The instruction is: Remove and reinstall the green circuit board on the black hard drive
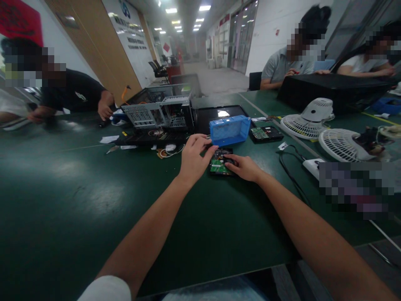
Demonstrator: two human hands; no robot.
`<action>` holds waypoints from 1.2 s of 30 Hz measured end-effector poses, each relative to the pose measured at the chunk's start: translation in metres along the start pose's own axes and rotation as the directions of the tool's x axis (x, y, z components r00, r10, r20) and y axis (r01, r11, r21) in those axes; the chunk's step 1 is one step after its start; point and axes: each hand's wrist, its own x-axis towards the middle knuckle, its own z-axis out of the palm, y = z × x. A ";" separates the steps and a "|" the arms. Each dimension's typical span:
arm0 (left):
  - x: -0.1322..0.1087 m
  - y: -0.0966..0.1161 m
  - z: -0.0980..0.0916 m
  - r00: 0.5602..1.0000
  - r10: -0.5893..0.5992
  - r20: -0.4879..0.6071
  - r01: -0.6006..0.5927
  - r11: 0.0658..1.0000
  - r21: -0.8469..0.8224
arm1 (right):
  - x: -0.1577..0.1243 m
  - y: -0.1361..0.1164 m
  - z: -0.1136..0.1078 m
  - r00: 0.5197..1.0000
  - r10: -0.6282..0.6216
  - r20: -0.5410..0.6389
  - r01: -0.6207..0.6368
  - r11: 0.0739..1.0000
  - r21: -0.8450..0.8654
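Observation:
A hard drive (pixel 219 166) with a green circuit board facing up lies on the green table in front of me. My right hand (pixel 246 168) reaches over its right side, with thumb and index finger bent onto the drive. Whether something small sits under those fingertips is hidden. Over the drive's left edge hovers my left hand (pixel 194 159), fingers curved and the thumb apart from them. I see nothing held in it. Just behind both hands is a blue plastic bin (pixel 230 130), its open side tilted toward me.
An opened computer case (pixel 156 113) stands behind to the left. Another hard drive (pixel 266 133) lies right of the bin. Farther right are a white fan (pixel 308 119), a fan grille (pixel 340 144) and a power strip (pixel 311 165) with black cable. Other people sit around the table.

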 end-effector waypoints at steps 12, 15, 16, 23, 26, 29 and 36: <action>0.000 -0.006 0.000 0.999 -0.037 0.015 0.037 0.999 -0.031 | 0.000 0.001 0.001 1.000 0.000 -0.012 0.000 1.000 -0.004; 0.002 -0.006 -0.002 0.999 0.040 0.026 -0.041 0.999 0.026 | 0.000 0.002 0.001 1.000 0.001 -0.015 -0.001 1.000 0.001; 0.002 -0.007 -0.002 0.998 0.058 0.018 -0.059 0.997 0.043 | 0.000 0.002 0.001 1.000 0.001 -0.015 -0.001 1.000 0.001; 0.002 -0.012 -0.001 0.993 0.100 0.067 -0.107 0.988 0.115 | 0.001 0.003 0.003 1.000 -0.006 -0.020 0.006 1.000 0.003; 0.003 -0.010 -0.002 0.988 0.113 0.105 -0.123 0.988 0.098 | 0.001 0.003 0.002 1.000 0.004 -0.014 -0.004 1.000 0.004; 0.002 -0.006 -0.003 0.981 0.113 0.159 -0.124 0.990 0.061 | 0.000 0.003 0.002 1.000 -0.001 -0.015 0.001 1.000 0.010; 0.001 -0.001 -0.001 0.985 0.099 0.139 -0.101 0.995 0.007 | 0.001 0.003 0.002 1.000 -0.011 -0.021 0.011 1.000 -0.015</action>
